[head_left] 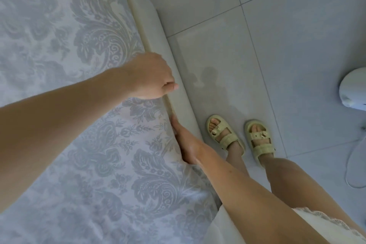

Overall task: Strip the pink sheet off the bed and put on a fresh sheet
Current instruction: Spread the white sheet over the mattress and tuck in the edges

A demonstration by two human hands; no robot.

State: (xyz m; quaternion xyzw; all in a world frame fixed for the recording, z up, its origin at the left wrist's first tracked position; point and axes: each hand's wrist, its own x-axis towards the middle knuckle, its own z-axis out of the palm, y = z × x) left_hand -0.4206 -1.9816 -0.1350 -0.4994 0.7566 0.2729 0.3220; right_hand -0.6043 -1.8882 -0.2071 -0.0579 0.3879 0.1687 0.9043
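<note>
A fresh sheet [83, 31], white with a grey floral pattern, covers the mattress across the left of the view. My left hand [150, 77] sits at the mattress's side edge, its fingers curled over the sheet-covered edge and the thumb tip showing. Lower along the same edge, my right hand [185, 142] reaches down with straight fingers between the mattress and the cream bed frame [178, 93], pressing against the sheet there. Its fingertips are hidden in the gap. No pink sheet is in view.
Grey floor tiles [277, 35] run beside the bed. My feet in pale yellow sandals [223, 132] stand close to the frame. A white rounded appliance base [352, 89] with a cable [348, 164] sits on the floor at the right edge.
</note>
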